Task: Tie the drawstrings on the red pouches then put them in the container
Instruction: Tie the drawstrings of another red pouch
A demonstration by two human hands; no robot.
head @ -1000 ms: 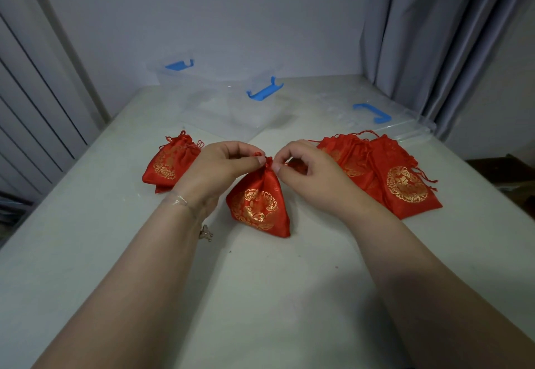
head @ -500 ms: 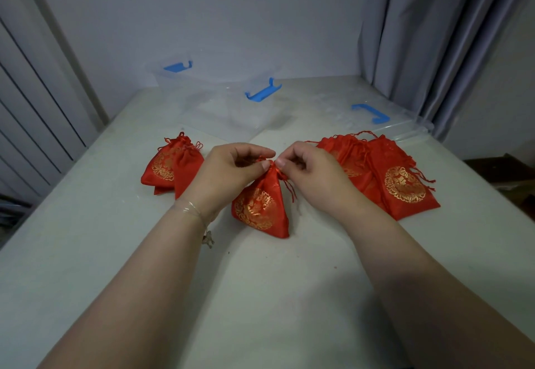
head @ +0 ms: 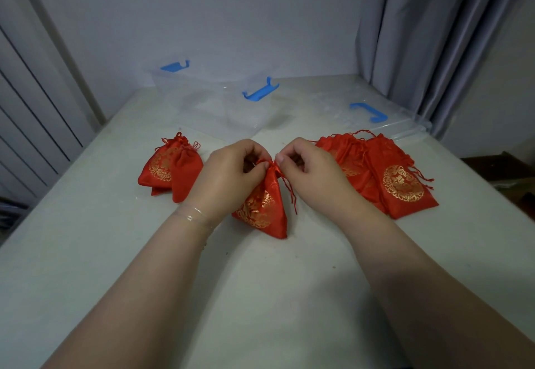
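Note:
A red pouch with gold print stands on the table's middle, its mouth gathered tight. My left hand pinches the drawstring at the left of the neck. My right hand pinches the string at the right; a loose red drawstring end hangs down beside the pouch. Two cinched red pouches lie to the left. A pile of flat red pouches lies to the right. The clear container with blue latches stands open behind.
The container's clear lid with a blue latch lies at the back right, partly under the pile. A grey curtain hangs at the right. The white table ends at a wall behind.
Both hands have drawn closer together at the pouch's neck and the mouth has pulled tighter. A loose string end now hangs on the right side.

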